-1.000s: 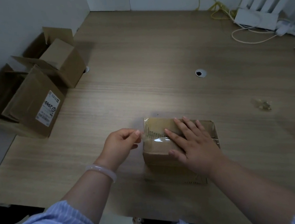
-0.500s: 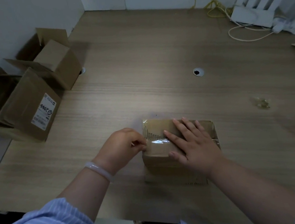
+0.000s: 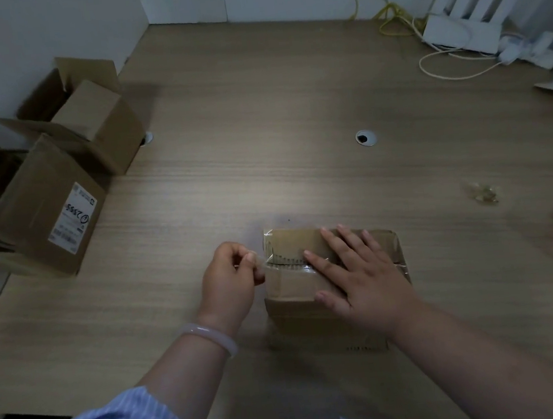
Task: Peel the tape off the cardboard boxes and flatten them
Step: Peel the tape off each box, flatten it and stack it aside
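The left hand [image 3: 231, 278] pinches the lifted end of the clear tape [image 3: 286, 266] at the left edge of the small cardboard box [image 3: 290, 285]. Just right of that pinch, the right hand [image 3: 358, 272] lies flat, fingers straight, pressing the top down. Most of the strip looks stuck, so peeling has barely begun. Far left of the pinch, a labelled box [image 3: 44, 208] and another open box [image 3: 100, 126] stand unflattened.

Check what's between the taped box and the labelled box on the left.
Head view: the left hand, pinching the tape end at the taped box's left edge; beyond it only bare table up to the labelled box.
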A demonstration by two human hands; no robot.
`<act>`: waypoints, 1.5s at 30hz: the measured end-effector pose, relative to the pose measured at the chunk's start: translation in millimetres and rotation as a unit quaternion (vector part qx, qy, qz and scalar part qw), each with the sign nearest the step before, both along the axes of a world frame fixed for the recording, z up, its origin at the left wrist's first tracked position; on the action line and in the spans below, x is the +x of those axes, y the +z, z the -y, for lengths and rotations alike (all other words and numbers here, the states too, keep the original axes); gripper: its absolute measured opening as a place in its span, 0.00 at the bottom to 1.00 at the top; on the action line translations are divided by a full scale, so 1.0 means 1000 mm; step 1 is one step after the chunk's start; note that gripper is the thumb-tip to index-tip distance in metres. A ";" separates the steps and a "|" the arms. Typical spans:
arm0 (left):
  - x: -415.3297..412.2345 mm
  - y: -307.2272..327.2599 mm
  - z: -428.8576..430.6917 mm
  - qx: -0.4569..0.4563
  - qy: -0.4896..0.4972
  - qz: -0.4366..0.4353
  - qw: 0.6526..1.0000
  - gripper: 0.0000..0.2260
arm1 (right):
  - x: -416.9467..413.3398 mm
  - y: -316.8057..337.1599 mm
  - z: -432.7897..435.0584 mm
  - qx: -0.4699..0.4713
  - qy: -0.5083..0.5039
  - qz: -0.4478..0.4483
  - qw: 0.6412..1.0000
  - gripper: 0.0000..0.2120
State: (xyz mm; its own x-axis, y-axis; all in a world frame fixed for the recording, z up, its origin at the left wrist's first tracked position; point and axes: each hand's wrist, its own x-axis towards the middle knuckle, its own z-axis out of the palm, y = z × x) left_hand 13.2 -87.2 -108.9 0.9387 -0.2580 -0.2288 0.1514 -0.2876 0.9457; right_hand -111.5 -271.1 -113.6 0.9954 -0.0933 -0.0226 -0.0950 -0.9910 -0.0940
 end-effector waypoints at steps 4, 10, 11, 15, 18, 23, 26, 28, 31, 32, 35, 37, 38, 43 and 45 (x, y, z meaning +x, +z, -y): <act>-0.001 0.002 0.005 -0.014 0.027 0.037 0.999 0.11 | 0.002 0.001 -0.001 0.002 -0.006 -0.003 1.000 0.29; 0.017 0.017 -0.010 0.092 -0.118 0.160 0.976 0.13 | 0.002 0.000 -0.001 0.005 -0.006 -0.010 1.000 0.29; 0.023 0.021 -0.016 0.123 -0.161 0.181 0.962 0.12 | 0.002 0.000 -0.001 0.007 -0.007 -0.010 1.000 0.29; 0.036 0.027 -0.027 0.170 -0.253 0.160 0.939 0.06 | 0.003 0.000 -0.001 0.007 -0.008 -0.009 1.000 0.29; 0.033 0.022 -0.020 0.166 -0.215 0.117 0.955 0.09 | 0.003 0.000 -0.001 0.005 -0.007 -0.008 1.000 0.29; 0.027 0.012 -0.011 0.110 -0.167 0.000 0.980 0.17 | 0.004 0.000 -0.001 0.005 -0.007 -0.007 1.000 0.29; 0.027 0.008 -0.009 0.130 -0.162 -0.006 0.978 0.11 | 0.004 0.001 -0.002 0.008 -0.007 -0.006 1.000 0.29; 0.024 0.007 -0.007 0.089 -0.130 -0.046 0.986 0.08 | 0.003 0.001 -0.002 0.011 -0.008 -0.004 1.000 0.29; 0.022 0.010 -0.005 0.037 -0.086 -0.098 0.991 0.06 | 0.002 0.001 -0.002 0.011 -0.006 -0.005 1.000 0.29; 0.022 0.010 -0.004 0.041 -0.086 -0.087 0.992 0.06 | 0.002 0.001 -0.002 0.010 -0.005 -0.005 1.000 0.29; 0.022 0.008 -0.004 0.115 -0.114 0.041 0.986 0.07 | 0.002 0.002 -0.002 0.010 -0.004 -0.010 1.000 0.29; 0.017 0.009 -0.005 0.149 -0.127 0.160 0.967 0.06 | 0.002 0.001 -0.002 0.013 -0.004 -0.010 1.000 0.29; 0.016 0.010 -0.005 0.143 -0.137 0.231 0.953 0.05 | 0.002 0.001 -0.002 0.013 -0.004 -0.009 1.000 0.29; 0.026 0.026 0.004 0.121 -0.212 0.394 0.886 0.03 | 0.002 0.000 -0.003 0.014 0.002 -0.008 1.000 0.29; 0.029 0.028 0.007 0.100 -0.162 0.273 0.943 0.06 | 0.002 0.000 -0.003 0.014 0.001 -0.011 1.000 0.29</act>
